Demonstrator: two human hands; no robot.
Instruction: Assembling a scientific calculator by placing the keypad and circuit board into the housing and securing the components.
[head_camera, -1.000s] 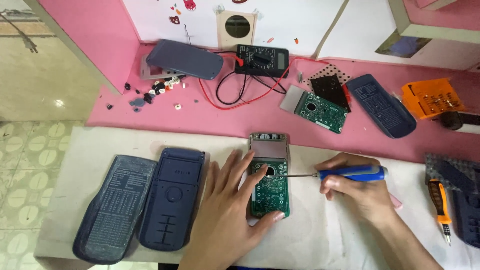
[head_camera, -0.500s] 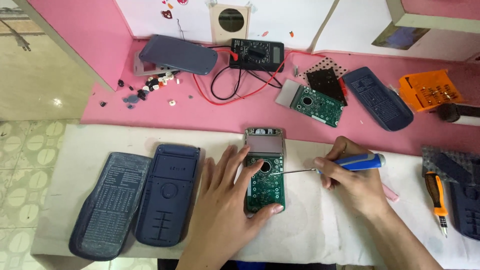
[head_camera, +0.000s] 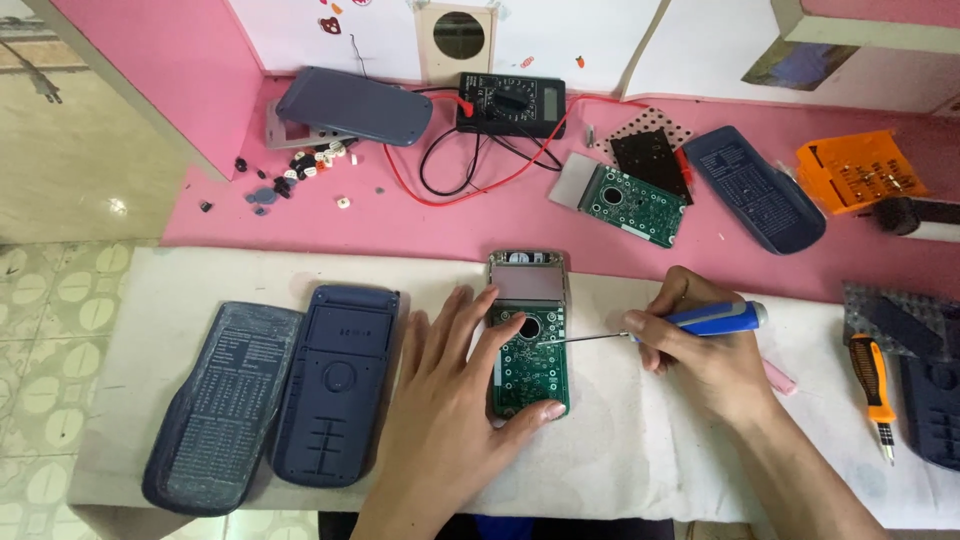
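Left hand (head_camera: 450, 400) lay flat, fingers spread, on the green circuit board (head_camera: 530, 345), thumb pressed at the board's lower edge; grip was open, pinning rather than clasping. The board, with a grey display panel at its top end, sat on the white cloth (head_camera: 620, 460) covering the front of the worktop, about centre. Right hand (head_camera: 700, 350) had its grip closed around a blue-handled screwdriver (head_camera: 690, 322), held nearly level, thin shaft pointing left with the tip on the board just beside its round hole.

Left of the hands, two dark blue casing shells lay side by side, touching: the ribbed back cover (head_camera: 225, 405) and the inner housing (head_camera: 335, 385). An orange-handled screwdriver (head_camera: 872, 385) lay on the cloth to the right, well apart from the right hand. On the pink worktop (head_camera: 400, 225) behind: a black multimeter (head_camera: 510, 103) with red and black leads (head_camera: 470, 170), a second green circuit board (head_camera: 625, 200), another blue casing (head_camera: 765, 200), an orange bit holder (head_camera: 860, 170), a grey-blue casing (head_camera: 355, 105) and a scatter of small loose buttons (head_camera: 300, 165) at the far left.
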